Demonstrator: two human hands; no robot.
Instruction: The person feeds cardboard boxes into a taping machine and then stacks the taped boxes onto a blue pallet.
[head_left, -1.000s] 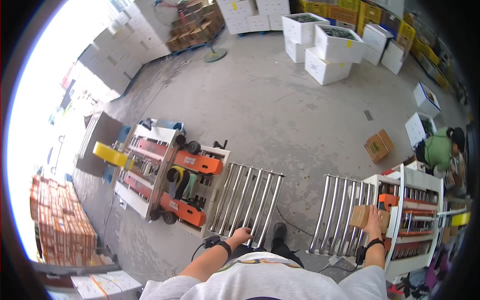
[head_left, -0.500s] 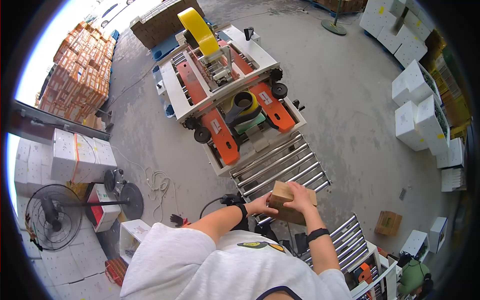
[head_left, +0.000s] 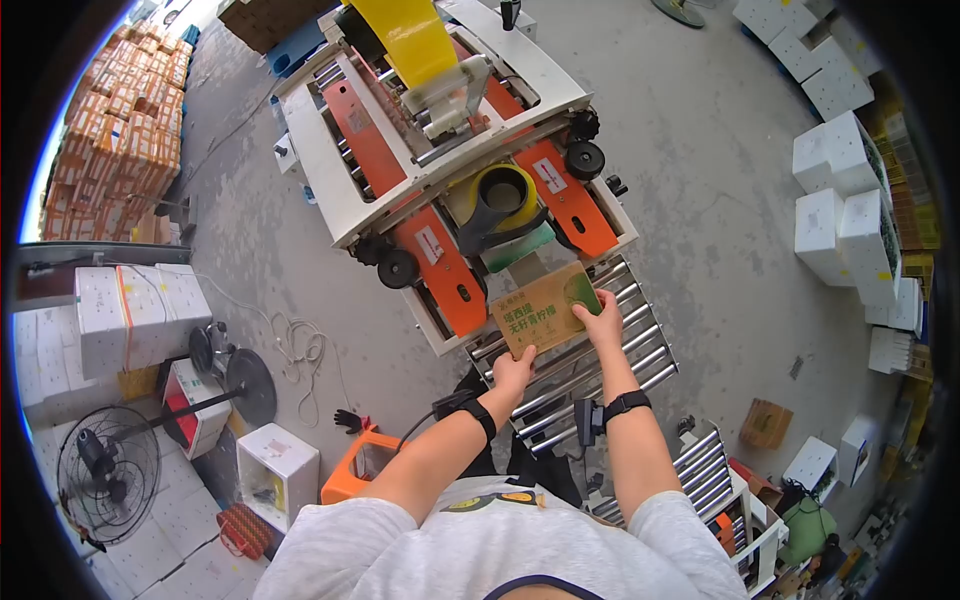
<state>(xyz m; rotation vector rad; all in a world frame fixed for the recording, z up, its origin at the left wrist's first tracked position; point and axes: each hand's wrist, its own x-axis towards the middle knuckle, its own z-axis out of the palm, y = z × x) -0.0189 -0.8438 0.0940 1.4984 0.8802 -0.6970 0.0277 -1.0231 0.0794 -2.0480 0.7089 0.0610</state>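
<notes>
A brown cardboard box (head_left: pixel 545 308) with green printing lies over the near rollers (head_left: pixel 600 350), close to the mouth of a taping machine. My left hand (head_left: pixel 514 372) grips its lower left edge, and my right hand (head_left: pixel 600 322) grips its right side. Just beyond the box, a yellow tape roll (head_left: pixel 505 195) sits between two orange side plates (head_left: pixel 565 200). A large yellow tape wheel (head_left: pixel 405 40) rises above the machine's white frame (head_left: pixel 375 215).
At the left are a black fan (head_left: pixel 110 455), an open white foam box (head_left: pixel 278 470) and an orange stool (head_left: pixel 350 478). A small carton (head_left: pixel 767 424) lies on the floor at right, near white foam boxes (head_left: pixel 830 235). A second roller section (head_left: pixel 700 470) is behind my right arm.
Both hands have moved forward with the box, from beside my body to the rollers before the machine. The box's printed face now shows. The view has shifted closer to the machine.
</notes>
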